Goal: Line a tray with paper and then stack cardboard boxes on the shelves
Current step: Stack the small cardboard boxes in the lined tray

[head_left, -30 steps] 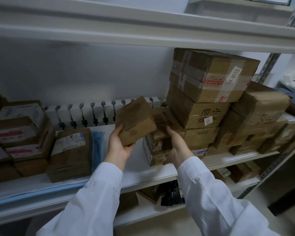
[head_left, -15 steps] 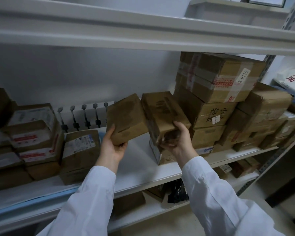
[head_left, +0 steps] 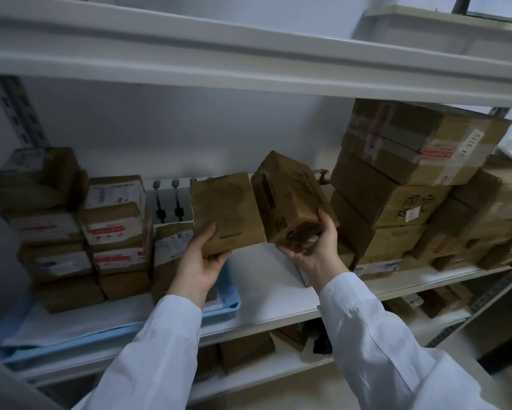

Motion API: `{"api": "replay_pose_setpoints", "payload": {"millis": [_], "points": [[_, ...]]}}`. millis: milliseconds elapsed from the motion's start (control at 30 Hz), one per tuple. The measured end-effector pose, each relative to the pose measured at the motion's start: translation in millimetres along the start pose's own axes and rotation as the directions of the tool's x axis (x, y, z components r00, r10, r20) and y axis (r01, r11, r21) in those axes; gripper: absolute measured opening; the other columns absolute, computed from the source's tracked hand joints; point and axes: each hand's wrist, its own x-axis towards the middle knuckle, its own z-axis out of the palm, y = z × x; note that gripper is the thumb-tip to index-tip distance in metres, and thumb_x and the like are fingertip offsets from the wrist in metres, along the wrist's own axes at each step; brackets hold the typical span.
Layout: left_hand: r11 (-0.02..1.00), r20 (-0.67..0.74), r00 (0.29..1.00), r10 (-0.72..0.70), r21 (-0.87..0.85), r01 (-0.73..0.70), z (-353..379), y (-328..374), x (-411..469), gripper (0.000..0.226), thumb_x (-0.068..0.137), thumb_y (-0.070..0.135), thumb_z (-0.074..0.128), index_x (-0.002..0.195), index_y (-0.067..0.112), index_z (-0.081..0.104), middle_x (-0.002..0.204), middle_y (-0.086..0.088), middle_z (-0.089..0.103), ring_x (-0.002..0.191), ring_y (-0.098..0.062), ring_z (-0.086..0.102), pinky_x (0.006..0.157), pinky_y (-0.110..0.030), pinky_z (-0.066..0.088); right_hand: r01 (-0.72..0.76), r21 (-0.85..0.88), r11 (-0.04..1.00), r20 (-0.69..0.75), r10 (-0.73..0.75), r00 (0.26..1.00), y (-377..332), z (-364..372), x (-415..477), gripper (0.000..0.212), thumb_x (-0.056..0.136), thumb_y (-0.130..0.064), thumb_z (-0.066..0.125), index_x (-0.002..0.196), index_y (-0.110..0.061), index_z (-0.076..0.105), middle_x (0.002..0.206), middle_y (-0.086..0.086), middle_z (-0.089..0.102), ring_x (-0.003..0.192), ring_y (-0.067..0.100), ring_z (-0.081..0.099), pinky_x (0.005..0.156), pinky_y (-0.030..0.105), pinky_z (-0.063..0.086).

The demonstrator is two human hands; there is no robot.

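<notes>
We have two small cardboard boxes in the air, one per hand. The left hand (head_left: 203, 261) grips the left box (head_left: 226, 213) from below, thumb on the broad front face and fingers curled under the bottom edge. That box stands roughly upright, long axis up-down.

The right hand (head_left: 311, 250) holds the right box (head_left: 290, 196) by its near lower end, fingers wrapped round it. Its long axis runs up and away from the palm, tilted left. The two sit just beside each other (touching or not, we cannot tell), above the shelf (head_left: 266, 279).

The blue tray (head_left: 225, 313), lined with white paper (head_left: 56, 327), lies down and left of both grips. The left hand is nearer, so we judge its box goes in first.

Counts:
- held boxes: two
- tray: one
- stacked boxes (head_left: 112, 226) on the tray: about nine (blurred)
- right pile (head_left: 396, 202): at least eight, exact number unclear
</notes>
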Motion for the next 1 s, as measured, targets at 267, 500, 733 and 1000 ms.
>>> {"api": "replay_pose_setpoints", "payload": {"millis": [267,500,733,1000], "points": [[0.998,-0.074,0.996,0.044,0.042,-0.041,-30,22,-2,0.056,0.08,-0.004,0.063,0.13,0.017,0.049,0.118,-0.013,0.054,0.111,-0.033,0.049,0.093,-0.045,0.049,0.46,-0.345,0.818,0.081,-0.462,0.883,30,24,-13,0.089,0.071,-0.027,0.08,0.136,-0.039,0.02,0.14,0.005,0.034,0.122,0.032,0.047,0.099,0.047,0.046],[0.998,-0.127,0.991,0.045,0.039,-0.04,-41,30,-10,0.059,0.079,-0.001,0.066,0.132,0.015,0.048,0.127,-0.014,0.053,0.118,-0.033,0.049,0.079,-0.043,0.052,0.717,-0.683,0.14,0.483,-0.65,0.587,53,26,-25,0.094,0.069,-0.023,0.083,0.138,-0.038,0.021,0.147,-0.003,0.007,0.123,0.017,0.034,0.097,0.017,0.032],[0.996,-0.145,0.986,0.088,0.038,-0.083,-39,30,-17,0.057,0.078,0.001,0.067,0.13,0.017,0.05,0.125,-0.014,0.055,0.107,-0.031,0.052,0.07,-0.043,0.052,0.767,-0.64,-0.048,0.664,-0.537,0.521,58,28,-21,0.102,0.072,-0.023,0.081,0.145,-0.036,0.011,0.146,-0.005,0.007,0.129,0.016,0.031,0.103,0.019,0.028],[0.986,-0.184,0.977,0.109,-0.104,-0.13,-44,29,-31,0.055,0.078,0.008,0.068,0.129,0.015,0.049,0.123,-0.018,0.054,0.109,-0.036,0.052,0.089,-0.048,0.05,0.737,-0.65,0.186,0.559,-0.54,0.63,48,37,-16,0.113,0.064,-0.023,0.086,0.146,-0.034,0.009,0.146,0.001,0.009,0.129,0.018,0.031,0.102,0.022,0.027]]}}
